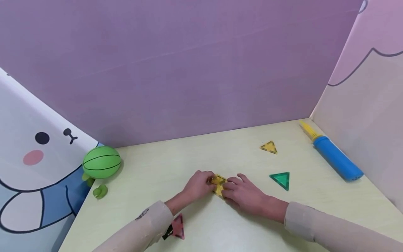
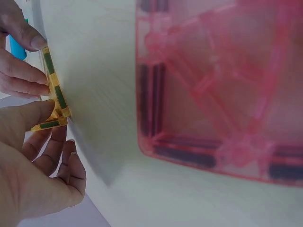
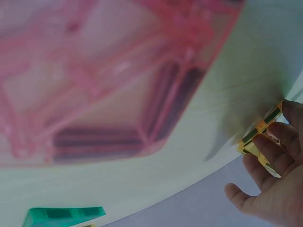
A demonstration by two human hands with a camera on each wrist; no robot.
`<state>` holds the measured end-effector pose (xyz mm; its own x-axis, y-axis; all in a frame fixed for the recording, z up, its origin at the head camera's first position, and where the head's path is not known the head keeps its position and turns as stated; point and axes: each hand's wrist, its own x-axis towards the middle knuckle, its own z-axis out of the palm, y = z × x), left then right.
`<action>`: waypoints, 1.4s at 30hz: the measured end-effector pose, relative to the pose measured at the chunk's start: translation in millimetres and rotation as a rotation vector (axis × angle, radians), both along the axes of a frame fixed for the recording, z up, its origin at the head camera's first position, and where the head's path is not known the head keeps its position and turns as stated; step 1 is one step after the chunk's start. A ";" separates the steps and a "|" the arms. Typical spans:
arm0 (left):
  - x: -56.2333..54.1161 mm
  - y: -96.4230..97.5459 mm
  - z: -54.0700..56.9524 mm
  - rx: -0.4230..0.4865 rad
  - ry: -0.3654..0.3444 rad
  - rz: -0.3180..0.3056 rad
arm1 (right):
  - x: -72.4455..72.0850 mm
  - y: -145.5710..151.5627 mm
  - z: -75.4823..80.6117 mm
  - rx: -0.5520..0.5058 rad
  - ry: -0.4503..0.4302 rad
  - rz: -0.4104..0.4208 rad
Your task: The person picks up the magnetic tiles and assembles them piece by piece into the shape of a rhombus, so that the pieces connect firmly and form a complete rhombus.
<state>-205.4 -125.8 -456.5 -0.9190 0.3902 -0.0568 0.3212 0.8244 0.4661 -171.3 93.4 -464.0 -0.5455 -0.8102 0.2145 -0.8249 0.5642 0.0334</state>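
Note:
Yellow translucent magnetic tiles stand between the two hands over the table. My left hand pinches their left end between thumb and fingers, as the left wrist view shows. There, two yellow tiles meet at an angle, with dark magnet strips along their edges. My right hand grips the other side, its thumb at the tile's far end and its fingers on the face. In the right wrist view my right hand's fingers cover part of the yellow tiles, and the little finger sticks out.
A pink triangular tile lies beside the left sleeve. To the right are a green triangle tile, a yellow triangle tile and a blue pump by the wall. At left sit a green striped balloon and a small green object.

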 end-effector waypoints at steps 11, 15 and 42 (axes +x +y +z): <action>3.1 -9.7 10.2 0.054 -0.073 0.008 | -24.9 3.8 18.4 -0.085 -0.099 -0.216; 8.5 -25.0 23.8 0.029 -0.124 0.043 | -39.3 -2.4 21.2 -0.151 -0.287 -0.244; 120.2 -94.4 39.3 -0.324 -0.159 0.055 | -62.6 -24.4 14.4 -0.164 -0.517 -0.218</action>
